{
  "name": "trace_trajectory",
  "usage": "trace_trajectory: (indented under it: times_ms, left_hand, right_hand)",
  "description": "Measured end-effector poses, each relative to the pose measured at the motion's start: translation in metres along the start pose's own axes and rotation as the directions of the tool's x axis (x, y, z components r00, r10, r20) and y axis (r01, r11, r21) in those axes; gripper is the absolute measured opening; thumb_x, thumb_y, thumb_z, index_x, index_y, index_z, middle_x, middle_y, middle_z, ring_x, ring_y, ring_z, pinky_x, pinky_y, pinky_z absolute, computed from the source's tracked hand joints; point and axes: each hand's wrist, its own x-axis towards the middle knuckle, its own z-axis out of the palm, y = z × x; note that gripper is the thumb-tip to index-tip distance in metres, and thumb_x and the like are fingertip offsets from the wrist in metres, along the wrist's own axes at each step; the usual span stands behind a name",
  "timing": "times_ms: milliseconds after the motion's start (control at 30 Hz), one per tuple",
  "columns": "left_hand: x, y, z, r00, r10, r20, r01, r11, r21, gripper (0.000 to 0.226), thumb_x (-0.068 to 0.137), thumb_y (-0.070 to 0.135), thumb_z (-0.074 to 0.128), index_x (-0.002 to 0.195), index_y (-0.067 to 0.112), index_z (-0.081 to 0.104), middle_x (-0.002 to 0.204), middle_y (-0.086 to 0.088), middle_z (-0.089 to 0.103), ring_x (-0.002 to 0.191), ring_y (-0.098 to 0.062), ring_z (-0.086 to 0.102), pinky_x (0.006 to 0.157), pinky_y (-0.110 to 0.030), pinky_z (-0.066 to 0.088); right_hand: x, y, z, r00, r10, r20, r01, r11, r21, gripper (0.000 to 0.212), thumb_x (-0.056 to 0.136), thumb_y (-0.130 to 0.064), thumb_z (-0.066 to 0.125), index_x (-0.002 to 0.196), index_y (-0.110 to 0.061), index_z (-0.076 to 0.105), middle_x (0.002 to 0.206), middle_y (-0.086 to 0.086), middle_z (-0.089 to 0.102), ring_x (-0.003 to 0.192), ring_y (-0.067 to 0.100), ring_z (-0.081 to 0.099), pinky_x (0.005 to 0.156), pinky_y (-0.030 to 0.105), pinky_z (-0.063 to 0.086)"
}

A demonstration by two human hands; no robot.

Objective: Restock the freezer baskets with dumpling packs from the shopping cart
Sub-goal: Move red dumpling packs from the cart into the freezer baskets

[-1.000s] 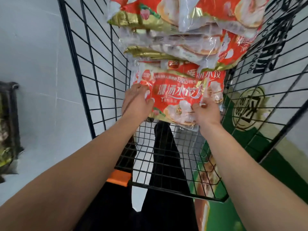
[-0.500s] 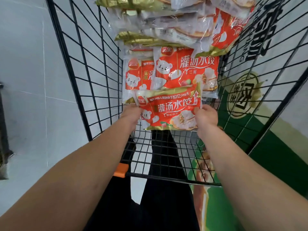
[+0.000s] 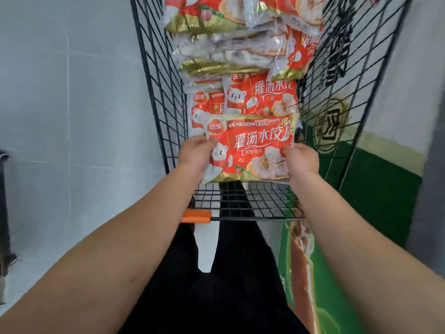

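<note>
While both hands grip pack [image 3: 250, 150] edges, cart [image 3: 243, 203] floor bare

grey tiled floor [image 3: 72, 116], green panel [image 3: 375, 189]

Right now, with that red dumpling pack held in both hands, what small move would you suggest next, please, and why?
Probably lift the red plastic dumpling pack straight up and back over the black wire shopping cart rim. The left hand and right hand each have a grip on a side edge, and the pack sits above the others lying in the cart, so it looks free to come out.
</note>
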Motion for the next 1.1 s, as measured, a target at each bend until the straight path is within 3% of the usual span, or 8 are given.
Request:
trace_trajectory:
  times_ms: [133,233,333,467,567,733,933,1100]
  left_hand:
    - [-0.04,0.016,-0.027,0.989,0.135,0.066,-0.136,0.991,0.0,0.038,0.067,0.031,0.087,0.096,0.015,0.069,0.107,-0.008,0.074,0.099,-0.024,0.072,0.095,-0.045,0.056]
    - [-0.077,0.02,-0.053,0.965,0.227,0.13,-0.234,0.971,0.049,0.024,0.074,0.021,0.087,0.087,0.012,0.068,0.101,-0.01,0.075,0.096,-0.026,0.073,0.092,-0.044,0.057]
    - [-0.119,0.015,-0.077,0.935,0.287,0.21,-0.309,0.947,0.083,0.026,0.076,0.016,0.086,0.092,0.003,0.069,0.097,-0.016,0.076,0.085,-0.028,0.074,0.081,-0.045,0.061]
    - [-0.165,0.003,-0.085,0.907,0.248,0.342,-0.282,0.958,0.053,0.021,0.078,0.004,0.082,0.086,0.003,0.062,0.089,-0.019,0.075,0.075,-0.029,0.074,0.074,-0.051,0.061]
    - [-0.196,-0.008,-0.078,0.878,0.188,0.44,-0.246,0.966,0.079,0.01,0.086,0.002,0.073,0.084,0.002,0.064,0.076,-0.014,0.075,0.063,-0.025,0.073,0.062,-0.044,0.061]
    - [-0.246,-0.048,-0.041,0.806,0.219,0.55,-0.383,0.902,0.201,0.012,0.086,-0.001,0.072,0.083,0.003,0.061,0.071,-0.01,0.073,0.054,-0.018,0.071,0.05,-0.033,0.058]
    - [-0.299,-0.116,0.018,0.694,0.238,0.68,-0.558,0.774,0.299,0.011,0.085,0.007,0.075,0.086,0.007,0.064,0.086,-0.016,0.075,0.077,-0.031,0.073,0.077,-0.046,0.06]
    - [-0.351,-0.186,0.065,0.647,0.227,0.727,-0.628,0.699,0.341,0.011,0.085,0.01,0.076,0.087,0.007,0.066,0.091,-0.02,0.075,0.082,-0.034,0.072,0.079,-0.049,0.059]
  right_hand:
    - [-0.063,0.01,-0.03,0.999,-0.041,-0.026,0.045,0.984,0.175,0.021,0.093,-0.01,0.059,0.074,-0.017,0.065,0.076,-0.001,0.072,0.071,0.017,0.069,0.073,0.037,0.06]
    - [-0.113,0.033,-0.053,0.993,-0.083,-0.083,0.102,0.961,0.256,0.017,0.09,-0.009,0.063,0.074,-0.016,0.065,0.078,0.002,0.072,0.066,0.018,0.067,0.075,0.04,0.06]
    - [-0.161,0.071,-0.074,0.985,-0.09,-0.147,0.137,0.928,0.346,0.017,0.088,-0.012,0.065,0.071,-0.018,0.066,0.077,0.001,0.071,0.078,0.023,0.071,0.08,0.044,0.06]
    - [-0.203,0.122,-0.098,0.99,-0.015,-0.14,0.089,0.839,0.536,0.012,0.077,-0.011,0.067,0.087,-0.008,0.072,0.089,0.01,0.074,0.085,0.029,0.07,0.085,0.051,0.058]
    - [-0.225,0.162,-0.119,0.99,0.069,-0.124,0.032,0.745,0.666,0.009,0.087,-0.005,0.062,0.091,-0.008,0.069,0.091,0.01,0.072,0.078,0.025,0.069,0.082,0.046,0.058]
    - [-0.259,0.241,-0.171,0.972,0.163,-0.169,0.045,0.577,0.816,0.007,0.091,-0.01,0.064,0.096,-0.009,0.069,0.09,0.008,0.076,0.083,0.026,0.074,0.076,0.045,0.06]
    - [-0.288,0.334,-0.226,0.95,0.23,-0.211,0.093,0.437,0.895,0.009,0.091,-0.006,0.061,0.089,-0.009,0.069,0.078,0.005,0.075,0.069,0.02,0.071,0.067,0.039,0.057]
    - [-0.301,0.416,-0.276,0.937,0.228,-0.267,0.155,0.412,0.898,0.016,0.091,0.002,0.058,0.08,-0.005,0.066,0.078,0.009,0.071,0.065,0.017,0.067,0.06,0.033,0.053]
